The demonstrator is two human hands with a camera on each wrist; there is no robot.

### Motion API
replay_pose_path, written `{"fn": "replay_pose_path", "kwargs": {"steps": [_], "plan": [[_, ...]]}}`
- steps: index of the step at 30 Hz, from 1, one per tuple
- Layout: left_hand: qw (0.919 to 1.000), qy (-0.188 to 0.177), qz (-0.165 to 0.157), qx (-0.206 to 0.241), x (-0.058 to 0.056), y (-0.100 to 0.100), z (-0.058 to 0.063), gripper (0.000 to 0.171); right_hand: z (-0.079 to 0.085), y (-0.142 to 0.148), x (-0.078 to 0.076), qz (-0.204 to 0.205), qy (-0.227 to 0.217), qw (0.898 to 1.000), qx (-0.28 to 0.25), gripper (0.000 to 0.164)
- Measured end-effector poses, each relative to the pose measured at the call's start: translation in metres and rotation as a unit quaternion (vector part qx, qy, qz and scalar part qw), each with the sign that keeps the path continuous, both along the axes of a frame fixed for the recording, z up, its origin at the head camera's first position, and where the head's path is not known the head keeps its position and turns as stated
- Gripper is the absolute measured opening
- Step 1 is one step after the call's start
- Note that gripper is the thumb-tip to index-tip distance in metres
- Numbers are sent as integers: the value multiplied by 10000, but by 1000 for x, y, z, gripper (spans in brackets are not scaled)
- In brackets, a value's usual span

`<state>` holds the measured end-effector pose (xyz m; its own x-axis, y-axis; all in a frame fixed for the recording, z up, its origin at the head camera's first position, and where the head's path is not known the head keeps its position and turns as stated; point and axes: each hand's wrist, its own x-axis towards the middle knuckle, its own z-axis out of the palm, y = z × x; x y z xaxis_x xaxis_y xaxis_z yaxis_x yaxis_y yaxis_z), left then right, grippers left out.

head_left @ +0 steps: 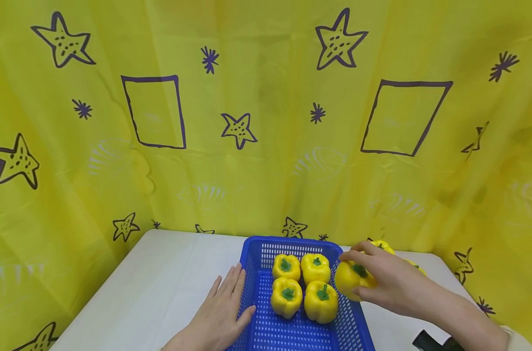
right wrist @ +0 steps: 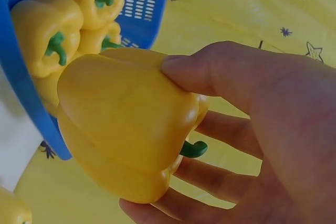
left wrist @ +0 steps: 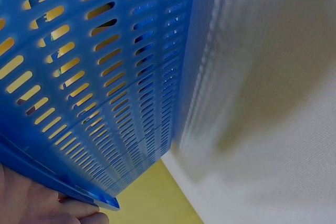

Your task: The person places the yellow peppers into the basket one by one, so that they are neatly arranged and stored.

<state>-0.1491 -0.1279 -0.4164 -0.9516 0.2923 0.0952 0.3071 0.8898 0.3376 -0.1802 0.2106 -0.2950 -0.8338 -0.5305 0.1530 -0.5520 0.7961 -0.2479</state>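
A blue plastic basket [head_left: 274, 336] with slotted walls stands on the white table, and several yellow bell peppers [head_left: 286, 297] with green stems sit inside it. My right hand [head_left: 393, 278] grips another yellow bell pepper [right wrist: 126, 119] between thumb and fingers, held up at the basket's right rim. Its green stem [right wrist: 193, 149] points toward the palm in the right wrist view. On the basket's left rim rests my left hand [head_left: 222, 312], its fingers extended along the edge. The left wrist view shows that hand's fingertips [left wrist: 79, 211] at the rim, beside the slotted outer wall [left wrist: 121, 77].
More yellow bell peppers [head_left: 383, 246] lie on the table right of the basket, partly hidden behind my right hand. A black object [head_left: 428, 341] is at the lower right. The white table [head_left: 160, 273] extends left, and a yellow patterned curtain [head_left: 266, 185] hangs behind.
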Motion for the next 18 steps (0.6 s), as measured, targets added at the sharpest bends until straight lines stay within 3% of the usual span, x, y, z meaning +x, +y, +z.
{"fn": "replay_pose_path", "kwargs": {"steps": [9,18], "plan": [[10000,84,-26,16,1,-1,-1,79,-1,-11,4,295,70,9995,-82,48],[10000,66,-40,-3,1,-1,0,79,-8,-21,7,944,700,9930,-137,48]]}}
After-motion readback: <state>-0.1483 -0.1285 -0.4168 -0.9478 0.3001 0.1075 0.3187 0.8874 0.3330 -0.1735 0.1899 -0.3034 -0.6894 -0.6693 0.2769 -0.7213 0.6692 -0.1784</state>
